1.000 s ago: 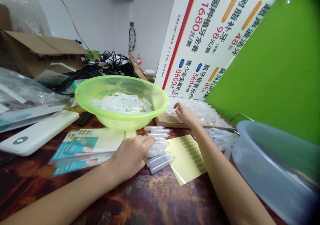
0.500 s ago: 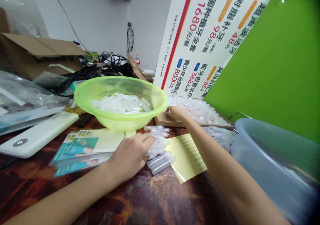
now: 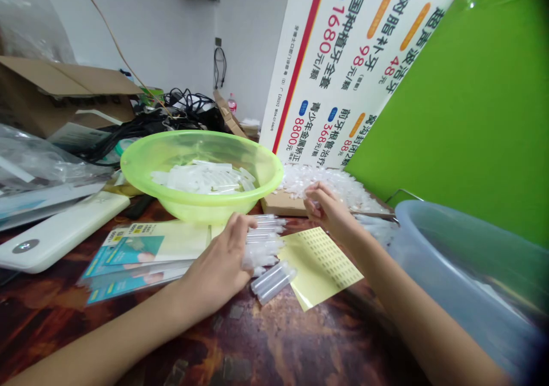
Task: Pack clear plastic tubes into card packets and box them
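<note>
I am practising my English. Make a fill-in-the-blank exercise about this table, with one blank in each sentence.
The translucent ____ bowl holds white plastic pieces.
The left hand touches the clear plastic tubes, which lie in ____ of the bowl.
In the head view, the yellow label sheet lies to the ____ of the tubes.

Missing words: green; front; right.
</note>
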A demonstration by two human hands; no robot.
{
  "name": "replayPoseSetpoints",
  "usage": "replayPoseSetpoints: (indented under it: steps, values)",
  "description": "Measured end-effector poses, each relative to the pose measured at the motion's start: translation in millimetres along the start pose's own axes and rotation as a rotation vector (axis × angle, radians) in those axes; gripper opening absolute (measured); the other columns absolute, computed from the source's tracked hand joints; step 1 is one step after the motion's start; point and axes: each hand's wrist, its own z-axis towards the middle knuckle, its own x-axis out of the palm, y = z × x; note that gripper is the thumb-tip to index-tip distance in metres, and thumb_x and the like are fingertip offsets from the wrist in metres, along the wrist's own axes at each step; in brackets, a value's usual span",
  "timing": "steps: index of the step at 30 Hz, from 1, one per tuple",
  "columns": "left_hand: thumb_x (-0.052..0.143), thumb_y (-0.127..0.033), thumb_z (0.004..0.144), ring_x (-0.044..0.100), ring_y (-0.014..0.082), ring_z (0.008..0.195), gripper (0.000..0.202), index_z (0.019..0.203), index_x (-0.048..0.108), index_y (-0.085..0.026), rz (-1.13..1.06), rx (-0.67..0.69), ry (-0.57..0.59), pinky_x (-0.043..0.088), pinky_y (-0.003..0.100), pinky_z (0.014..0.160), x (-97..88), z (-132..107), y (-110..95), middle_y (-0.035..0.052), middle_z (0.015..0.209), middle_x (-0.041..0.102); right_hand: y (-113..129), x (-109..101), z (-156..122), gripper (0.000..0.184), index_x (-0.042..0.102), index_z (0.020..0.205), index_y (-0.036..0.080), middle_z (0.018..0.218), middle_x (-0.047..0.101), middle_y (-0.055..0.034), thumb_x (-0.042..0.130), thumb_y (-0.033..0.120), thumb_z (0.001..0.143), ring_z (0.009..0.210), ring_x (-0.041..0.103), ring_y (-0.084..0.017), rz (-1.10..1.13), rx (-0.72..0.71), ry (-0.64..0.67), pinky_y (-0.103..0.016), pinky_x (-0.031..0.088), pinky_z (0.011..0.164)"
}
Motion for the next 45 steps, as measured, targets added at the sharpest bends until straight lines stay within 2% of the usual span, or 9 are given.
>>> replayPoseSetpoints:
  steps: [4,9,17,25,30,36,38,42,45]
  values:
    - [0.059,-0.019,0.074,0.057,0.0182,0.074,0.024,0.084,0.038,-0.023,-0.134,-0.103,-0.083,0.048,0.031,0.068,-8.0,5,-4,-0.0016,0.08,0.054,3,8,-40,0.025,0.049,0.091,0.022,0.064,0.043,0.0068,0.059,0.044,0.085,0.05,0.029,-0.008,0.148,-0.009,0.184,-0.022,0.027,0.048]
    - [0.058,-0.04,0.087,0.054,0.0152,0.064,0.02,0.083,0.052,-0.021,-0.271,-0.142,-0.105,0.041,0.027,0.061,-18.1,10,-5,-0.004,0.069,0.06,15,22,-58,0.023,0.049,0.096,0.023,0.083,0.051,0.0026,0.062,0.041,0.089,0.064,0.041,-0.01,0.246,-0.104,0.332,-0.024,0.035,0.059]
    - [0.061,-0.039,0.087,0.053,0.0125,0.056,0.021,0.079,0.058,-0.02,-0.35,-0.131,-0.151,0.041,0.024,0.055,-15.3,8,-5,-0.0045,0.063,0.06,11,29,-67,0.011,0.045,0.104,0.026,0.095,0.048,-0.0006,0.047,0.035,0.099,0.085,0.05,-0.015,-0.019,-0.277,0.217,-0.03,0.042,0.078]
    - [0.063,-0.038,0.087,0.051,0.0104,0.046,0.021,0.08,0.054,-0.021,-0.483,-0.191,-0.225,0.041,0.021,0.046,-12.9,7,-6,-0.0068,0.055,0.055,16,31,-70,0.006,0.043,0.102,0.025,0.093,0.053,-0.002,0.046,0.031,0.099,0.084,0.054,-0.016,-0.023,-0.302,0.154,-0.029,0.044,0.071]
    - [0.063,-0.037,0.089,0.053,0.0089,0.05,0.02,0.08,0.054,-0.021,-0.54,-0.145,-0.143,0.044,0.02,0.05,-12.0,5,-7,-0.0058,0.063,0.06,20,38,-77,0.003,0.042,0.102,0.024,0.087,0.052,-0.0006,0.043,0.023,0.098,0.075,0.053,-0.014,-0.055,-0.34,0.215,-0.026,0.045,0.067]
    - [0.061,-0.032,0.09,0.054,0.009,0.057,0.015,0.082,0.055,-0.02,-0.357,-0.072,-0.142,0.041,0.022,0.053,-8.7,1,-2,-0.002,0.083,0.068,19,44,-79,0.005,0.042,0.103,0.023,0.093,0.056,-0.0033,0.041,0.02,0.099,0.084,0.056,-0.017,-0.199,-0.439,0.191,-0.028,0.044,0.075]
    - [0.06,-0.032,0.091,0.057,0.0108,0.061,0.015,0.083,0.055,-0.02,-0.333,-0.071,-0.136,0.042,0.023,0.056,-7.6,1,0,-0.0011,0.082,0.068,18,44,-77,0.001,0.042,0.1,0.023,0.09,0.057,-0.0029,0.041,0.023,0.1,0.082,0.056,-0.017,-0.222,-0.411,0.23,-0.028,0.043,0.073]
    - [0.059,-0.034,0.091,0.058,0.012,0.062,0.018,0.082,0.055,-0.019,-0.318,-0.048,-0.123,0.044,0.025,0.059,-5.9,4,1,0.0015,0.086,0.069,13,41,-72,0.03,0.041,0.078,0.023,0.066,0.049,0.0019,0.032,0.036,0.103,0.061,0.05,-0.016,-0.357,-0.325,0.269,-0.027,0.036,0.059]
    - [0.058,-0.035,0.091,0.054,0.0097,0.055,0.019,0.082,0.053,-0.02,-0.347,-0.063,-0.126,0.043,0.024,0.056,-5.4,5,-1,0.0005,0.085,0.068,11,37,-70,0.028,0.049,0.088,0.021,0.071,0.056,-0.0002,0.04,0.044,0.101,0.064,0.055,-0.017,-0.467,-0.375,0.203,-0.026,0.036,0.059]
